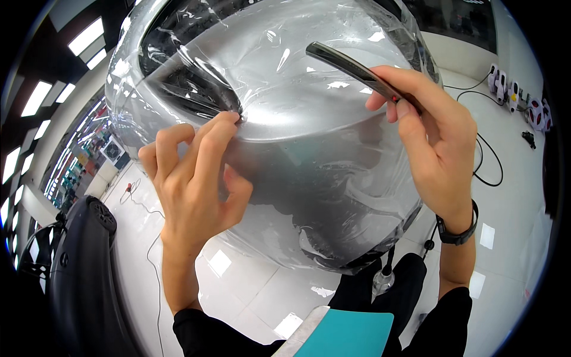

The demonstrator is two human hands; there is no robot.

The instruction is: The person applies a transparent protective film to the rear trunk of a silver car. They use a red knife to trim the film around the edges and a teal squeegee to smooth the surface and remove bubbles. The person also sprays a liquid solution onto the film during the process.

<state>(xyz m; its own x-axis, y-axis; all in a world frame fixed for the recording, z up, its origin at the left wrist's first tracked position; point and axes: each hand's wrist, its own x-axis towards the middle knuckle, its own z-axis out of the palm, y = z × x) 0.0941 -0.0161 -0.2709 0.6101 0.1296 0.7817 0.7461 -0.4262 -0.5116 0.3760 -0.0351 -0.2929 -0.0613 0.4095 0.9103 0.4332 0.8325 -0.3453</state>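
A silver car body section [267, 77] lies under glossy clear film [351, 184], which is wrinkled and loose over its lower part. My left hand [193, 184] is at the corner of a dark, narrow opening or lamp area [199, 98]. Its index and middle fingertips press the film there, and creases run up from them. The thumb stands apart from the fingers. Above the body, to the right, my right hand [434, 131] grips a slim, glossy dark tool like a utility knife [345, 65] between thumb and fingers. I cannot make out a blade.
A dark car [74, 279] stands at the left. Cables [491, 178] lie on the pale tiled floor [253, 297] at both sides. A teal card [348, 333] is near my lap, and a clear bottle [382, 282] shows by my legs. White-and-purple objects [505, 89] stand at the right wall.
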